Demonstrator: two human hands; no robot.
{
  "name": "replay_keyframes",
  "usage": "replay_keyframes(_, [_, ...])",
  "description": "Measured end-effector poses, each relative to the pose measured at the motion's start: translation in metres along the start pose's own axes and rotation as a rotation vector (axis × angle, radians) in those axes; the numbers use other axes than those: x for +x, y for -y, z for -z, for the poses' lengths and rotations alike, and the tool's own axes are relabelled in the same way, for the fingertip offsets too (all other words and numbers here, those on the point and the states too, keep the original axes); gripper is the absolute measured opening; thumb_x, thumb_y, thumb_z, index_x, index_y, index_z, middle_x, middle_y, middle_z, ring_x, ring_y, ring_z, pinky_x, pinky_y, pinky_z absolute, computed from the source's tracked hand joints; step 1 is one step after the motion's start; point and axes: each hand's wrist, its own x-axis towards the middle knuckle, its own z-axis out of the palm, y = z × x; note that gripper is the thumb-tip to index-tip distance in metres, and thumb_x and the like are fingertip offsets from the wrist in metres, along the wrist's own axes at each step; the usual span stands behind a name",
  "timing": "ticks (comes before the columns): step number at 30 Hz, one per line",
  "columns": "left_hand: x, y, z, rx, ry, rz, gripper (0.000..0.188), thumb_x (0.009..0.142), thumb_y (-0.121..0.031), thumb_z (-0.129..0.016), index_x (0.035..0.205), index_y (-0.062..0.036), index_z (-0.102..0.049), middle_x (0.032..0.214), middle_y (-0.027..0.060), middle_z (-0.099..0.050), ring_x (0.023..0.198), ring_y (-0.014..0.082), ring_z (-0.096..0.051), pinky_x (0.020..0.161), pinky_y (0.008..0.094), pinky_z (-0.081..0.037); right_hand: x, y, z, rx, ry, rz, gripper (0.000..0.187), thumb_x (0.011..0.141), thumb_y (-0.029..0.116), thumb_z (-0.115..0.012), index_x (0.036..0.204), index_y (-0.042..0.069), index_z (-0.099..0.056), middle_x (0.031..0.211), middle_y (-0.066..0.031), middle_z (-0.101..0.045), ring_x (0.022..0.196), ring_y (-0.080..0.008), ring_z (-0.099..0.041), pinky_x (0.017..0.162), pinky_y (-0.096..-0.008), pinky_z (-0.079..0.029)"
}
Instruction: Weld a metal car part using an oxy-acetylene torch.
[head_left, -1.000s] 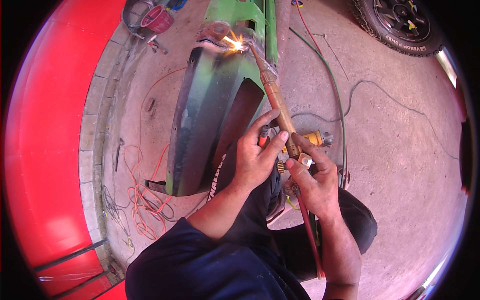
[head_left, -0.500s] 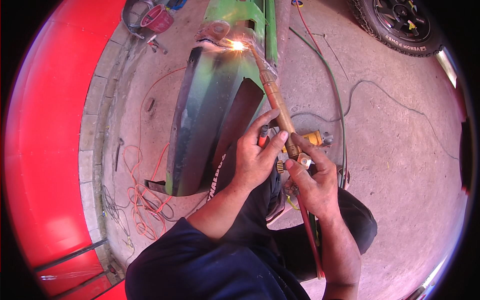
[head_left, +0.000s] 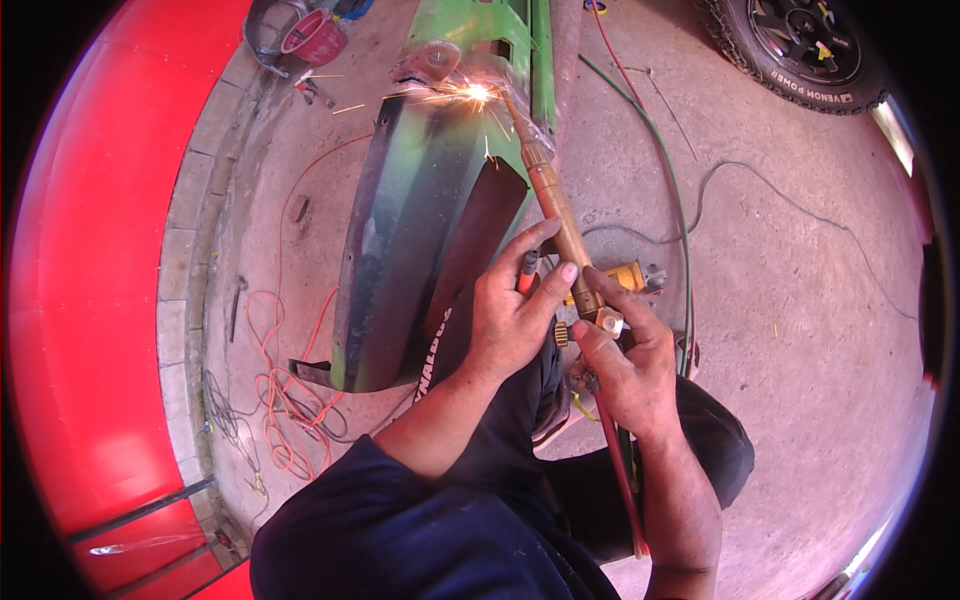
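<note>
Both hands, left hand [head_left: 515, 315] and right hand [head_left: 622, 365], are clamping the brass cutting torch [head_left: 560, 225], its tip sparking on the green metal panel [head_left: 430, 190].

A single head-worn fisheye view looks steeply down from close above the person's lap onto the concrete floor [head_left: 780, 250]. Both forearms enter from the lower edge, meeting near frame centre. Straight edges bow toward the dark circular rim.
</note>
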Motion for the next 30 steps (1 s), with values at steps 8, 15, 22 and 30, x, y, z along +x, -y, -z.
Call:
replay_keyframes(8, [-0.0005,-0.0003,0.0010,0.011,0.000,0.016,0.042,0.086,-0.013,-0.066,0.123,0.0024,-0.054,0.118,0.0164,-0.061,0.109,0.0186,-0.058,0.094,0.0310,-0.044,-0.0002,-0.0004,0.0015,0.018,0.017,-0.014,0.048,0.079,0.004,-0.059,0.126,-0.003,-0.054,0.083,-0.0081,-0.062,0.062,-0.0086,-0.058,0.058,-0.0243,-0.048])
replay_keyframes(15, [-0.0004,0.0040,0.0012,0.008,-0.008,-0.003,0.042,0.086,-0.013,-0.067,0.123,0.0025,-0.054,0.115,0.0153,-0.062,0.107,0.0181,-0.058,0.093,0.0302,-0.044,0.0004,-0.0016,0.0011,0.019,0.014,0.009,0.049,0.077,0.002,-0.057,0.125,-0.003,-0.055,0.085,-0.0097,-0.062,0.063,-0.0096,-0.059,0.059,-0.0246,-0.049])
replay_keyframes(22, [-0.0002,0.0017,0.0020,0.030,-0.020,-0.018,0.042,0.086,-0.014,-0.067,0.123,0.0021,-0.054,0.115,0.0155,-0.061,0.106,0.0178,-0.058,0.092,0.0303,-0.044,0.0017,-0.0011,0.0007,0.020,0.022,0.015,0.049,0.076,0.003,-0.057,0.125,-0.002,-0.055,0.083,-0.0084,-0.062,0.063,-0.0096,-0.059,0.059,-0.0247,-0.048])
replay_keyframes(30, [0.0002,0.0002,0.0020,0.007,-0.021,0.020,0.042,0.086,-0.014,-0.067,0.123,0.0020,-0.054,0.117,0.0162,-0.061,0.107,0.0184,-0.058,0.093,0.0307,-0.044,0.0040,-0.0012,0.0010,-0.058,0.011,0.102,0.049,0.076,0.003,-0.056,0.124,-0.002,-0.055,0.082,-0.0079,-0.061,0.064,-0.0098,-0.059,0.060,-0.0253,-0.048])
